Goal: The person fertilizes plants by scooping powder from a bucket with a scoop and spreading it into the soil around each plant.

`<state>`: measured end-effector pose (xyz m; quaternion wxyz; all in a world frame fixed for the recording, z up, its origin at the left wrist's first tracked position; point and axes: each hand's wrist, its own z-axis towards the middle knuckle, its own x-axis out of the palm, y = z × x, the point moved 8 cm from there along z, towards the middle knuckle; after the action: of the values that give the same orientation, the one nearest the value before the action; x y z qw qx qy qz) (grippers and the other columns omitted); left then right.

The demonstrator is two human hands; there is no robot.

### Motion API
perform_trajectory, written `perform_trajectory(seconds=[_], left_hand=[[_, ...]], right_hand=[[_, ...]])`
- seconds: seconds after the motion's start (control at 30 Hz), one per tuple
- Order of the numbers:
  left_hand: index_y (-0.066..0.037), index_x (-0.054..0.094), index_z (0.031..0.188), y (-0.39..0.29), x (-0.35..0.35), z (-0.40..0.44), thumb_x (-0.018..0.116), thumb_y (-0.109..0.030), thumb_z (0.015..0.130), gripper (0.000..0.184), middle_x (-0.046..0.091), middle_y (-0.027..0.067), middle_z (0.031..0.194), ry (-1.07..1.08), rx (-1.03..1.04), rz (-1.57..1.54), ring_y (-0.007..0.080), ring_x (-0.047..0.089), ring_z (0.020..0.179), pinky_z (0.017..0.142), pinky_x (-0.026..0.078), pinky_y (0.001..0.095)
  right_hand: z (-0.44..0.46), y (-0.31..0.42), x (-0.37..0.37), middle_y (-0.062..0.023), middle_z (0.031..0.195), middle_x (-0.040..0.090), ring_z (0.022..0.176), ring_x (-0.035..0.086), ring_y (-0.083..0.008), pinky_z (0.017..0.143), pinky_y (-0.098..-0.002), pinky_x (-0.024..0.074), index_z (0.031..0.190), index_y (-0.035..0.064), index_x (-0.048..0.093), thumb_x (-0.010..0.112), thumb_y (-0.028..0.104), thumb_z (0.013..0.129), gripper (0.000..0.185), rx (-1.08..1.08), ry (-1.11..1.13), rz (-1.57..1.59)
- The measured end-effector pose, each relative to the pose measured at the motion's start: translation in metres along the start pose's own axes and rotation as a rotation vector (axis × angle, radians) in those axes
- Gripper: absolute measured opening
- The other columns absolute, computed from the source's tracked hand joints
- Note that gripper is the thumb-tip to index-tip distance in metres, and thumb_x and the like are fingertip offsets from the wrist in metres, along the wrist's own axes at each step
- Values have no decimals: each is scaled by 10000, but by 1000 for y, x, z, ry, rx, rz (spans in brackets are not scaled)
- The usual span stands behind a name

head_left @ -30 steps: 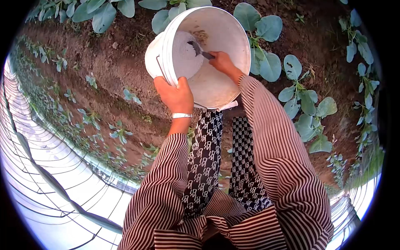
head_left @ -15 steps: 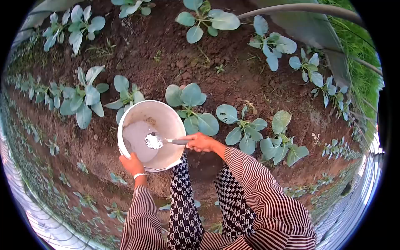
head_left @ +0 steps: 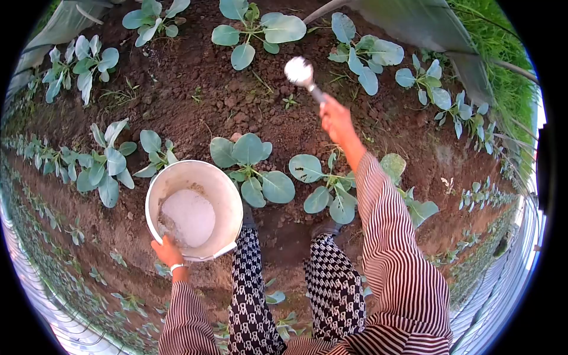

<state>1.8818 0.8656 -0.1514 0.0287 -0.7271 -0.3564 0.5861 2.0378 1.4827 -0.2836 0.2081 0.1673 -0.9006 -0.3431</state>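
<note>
My left hand (head_left: 169, 251) grips the near-left rim of a white plastic bucket (head_left: 232, 204), its fingers partly hidden by the wall. White granular powder (head_left: 190, 216) lies in the bottom of the bucket. Stretched forward over the soil, my right hand (head_left: 337, 120) is closed around the dark handle of a spoon (head_left: 315, 92). A heap of white powder (head_left: 299, 71) fills the spoon's bowl, slightly blurred. The spoon is above bare soil, between a leafy plant (head_left: 260, 29) at the far side and a nearer one (head_left: 251, 167).
Broad-leaved plants grow in rows, among them one at right (head_left: 328, 183) beneath my right forearm and one at left (head_left: 106, 163). Brown crumbly soil (head_left: 189, 118) lies between them. A thin hose (head_left: 325, 10) and plastic sheeting (head_left: 408, 26) run along the far right, beside tall grass (head_left: 491, 53).
My right hand has lifted the loaded spoon out of the bucket and carried it forward and right over the soil. The bucket, in my left hand, sits slightly lower and further left in view.
</note>
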Motion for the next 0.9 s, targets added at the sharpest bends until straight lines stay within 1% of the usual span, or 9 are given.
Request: perform_trajectory(seconds=[0.03, 0.07, 0.13, 0.17, 0.2, 0.37, 0.4, 0.63, 0.9], left_hand=[[12, 450, 930, 2, 0, 1, 516, -176, 828, 224, 533, 115, 821, 3, 4, -17, 207, 511, 713, 675, 430, 357], [11, 450, 932, 2, 1, 3, 517, -177, 828, 225, 534, 113, 824, 3, 7, -32, 203, 510, 717, 677, 431, 357], [8, 450, 906, -7, 5, -1, 508, -161, 808, 204, 519, 107, 817, 4, 6, -75, 192, 487, 722, 685, 423, 344], [8, 450, 897, -13, 3, -3, 505, -154, 801, 196, 511, 104, 814, 6, 19, -65, 190, 478, 721, 685, 420, 340], [7, 449, 887, -17, 2, 0, 501, -148, 794, 188, 503, 100, 811, 7, 37, -49, 188, 470, 721, 685, 417, 336], [1, 445, 852, -6, 0, 19, 489, -135, 778, 161, 458, 76, 783, 52, 61, -101, 178, 431, 701, 670, 399, 322], [1, 443, 852, -6, 1, 18, 490, -134, 779, 160, 460, 77, 783, 55, 61, -93, 177, 430, 701, 668, 398, 320], [-31, 412, 780, -28, -2, 4, 485, -130, 763, 124, 415, 39, 725, -49, 73, -68, 155, 381, 677, 653, 361, 306], [-19, 440, 830, -14, -8, 15, 481, -91, 737, 125, 406, 18, 774, 27, 38, -179, 135, 360, 689, 642, 346, 281]], right_hand=[[23, 19, 6, 6, 701, 532, 425, 343, -25, 353, -184, 281, 1364, 68, 411, 580, 73, 851, 540, -124, -92, -123], [56, 32, 4, -56, 702, 566, 466, 471, -137, 424, -284, 401, 1351, 50, 430, 608, 91, 813, 568, -199, -209, -368], [108, 60, 24, -268, 828, 573, 828, 561, -448, 783, -484, 445, 1314, 10, 442, 583, 162, 785, 568, -640, -338, -1114], [128, 59, 30, -303, 926, 542, 857, 562, -446, 758, -480, 455, 1326, 8, 403, 557, 169, 813, 559, -761, -376, -1360], [139, 64, 38, -316, 997, 501, 872, 550, -454, 751, -482, 454, 1332, -1, 364, 559, 148, 828, 561, -634, -418, -1505], [96, 50, 27, -278, 1034, 483, 857, 550, -439, 740, -487, 456, 1366, 35, 305, 534, 102, 855, 564, -671, -420, -1401], [78, 36, 23, -263, 1035, 484, 850, 546, -436, 732, -492, 453, 1382, 52, 277, 533, 104, 857, 587, -779, -406, -1431], [54, -67, 56, -234, 941, 526, 735, 581, -408, 643, -510, 475, 1373, 119, 348, 484, 203, 911, 488, -607, -67, -1458], [111, -5, 35, -239, 908, 539, 750, 585, -414, 665, -511, 479, 1357, 129, 391, 457, 220, 924, 447, -641, -52, -1709]])
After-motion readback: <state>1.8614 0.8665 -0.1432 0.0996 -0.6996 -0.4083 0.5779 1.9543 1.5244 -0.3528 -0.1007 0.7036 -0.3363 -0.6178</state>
